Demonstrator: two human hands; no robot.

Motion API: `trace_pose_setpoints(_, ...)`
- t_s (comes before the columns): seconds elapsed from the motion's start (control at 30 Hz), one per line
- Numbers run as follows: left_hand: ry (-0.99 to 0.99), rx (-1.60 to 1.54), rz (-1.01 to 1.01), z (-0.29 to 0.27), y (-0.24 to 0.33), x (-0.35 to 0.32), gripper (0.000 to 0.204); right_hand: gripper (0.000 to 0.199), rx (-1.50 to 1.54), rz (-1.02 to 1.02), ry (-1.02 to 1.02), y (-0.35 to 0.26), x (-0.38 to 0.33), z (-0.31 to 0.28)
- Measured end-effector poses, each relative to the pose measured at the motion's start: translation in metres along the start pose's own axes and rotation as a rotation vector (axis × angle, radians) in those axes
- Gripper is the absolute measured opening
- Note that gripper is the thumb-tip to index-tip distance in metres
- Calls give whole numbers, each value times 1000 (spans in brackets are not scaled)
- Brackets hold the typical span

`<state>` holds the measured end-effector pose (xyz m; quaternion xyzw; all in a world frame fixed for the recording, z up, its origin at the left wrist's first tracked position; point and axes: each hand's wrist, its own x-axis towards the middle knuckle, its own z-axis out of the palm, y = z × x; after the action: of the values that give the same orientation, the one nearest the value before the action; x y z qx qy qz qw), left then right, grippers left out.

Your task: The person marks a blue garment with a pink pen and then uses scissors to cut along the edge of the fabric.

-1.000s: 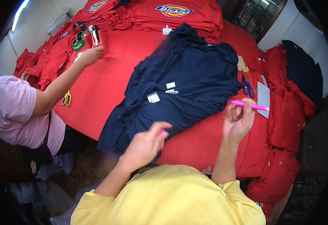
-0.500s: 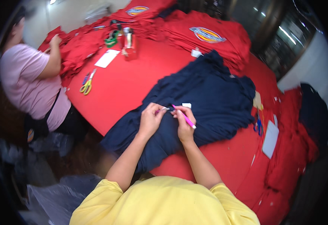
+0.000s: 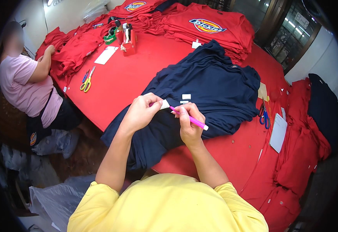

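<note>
Fabric (image 3: pixel 223 83) navy, crumpled; left hand (image 3: pixel 140 112) pinching flat white label (image 3: pixel 164 104), right hand (image 3: pixel 191 129) slim pink pen (image 3: pixel 197 123) (pale-ended).

Right fingers (image 3: pixel 183 116) in from well to the right; now just right of the left fingers (image 3: pixel 152 98). Pink marker (image 3: pixel 194 121) has swung round, tip now at the near edge of the white label (image 3: pixel 165 104); contact unclear. Left fingers moved up, now pinching that label, which lay loose on the navy garment (image 3: pixel 215 85). Far up-left of the fingers: co-worker's hand (image 3: pixel 50 50) off the red dispenser (image 3: pixel 129 49), drawn back to red garments (image 3: pixel 74 46).
</note>
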<state>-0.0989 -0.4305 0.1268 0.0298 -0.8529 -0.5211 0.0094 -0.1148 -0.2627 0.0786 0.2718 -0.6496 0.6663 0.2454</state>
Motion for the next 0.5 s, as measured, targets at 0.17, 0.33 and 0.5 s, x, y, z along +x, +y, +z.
trace_pose_setpoints(0.17,10,-29,160,4,0,-10,23,11,-64,55,-51,-1,-1,2)
trace_pose_setpoints(0.33,79,58,160,5,10,-27,19,17,273,134,80,-11,-17,5)
trace_pose_setpoints(0.5,46,260,424,10,37,-61,11,52,427,348,-48,-19,-52,-9)
